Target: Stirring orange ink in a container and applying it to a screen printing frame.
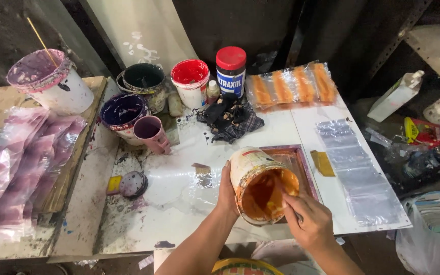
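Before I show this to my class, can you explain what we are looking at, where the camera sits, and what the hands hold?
The one picture comes from a camera worn on a person's head, looking down at a paint-stained white table. The left hand steadies a tilted tub of orange paint. The right hand reaches into its mouth; what it grips is hidden. Under the tub lies a small framed screen. Further back stand a red paint tub, a dark purple tub, a pink cup, a red-lidded jar, a dark rag and clear bags printed with orange bars.
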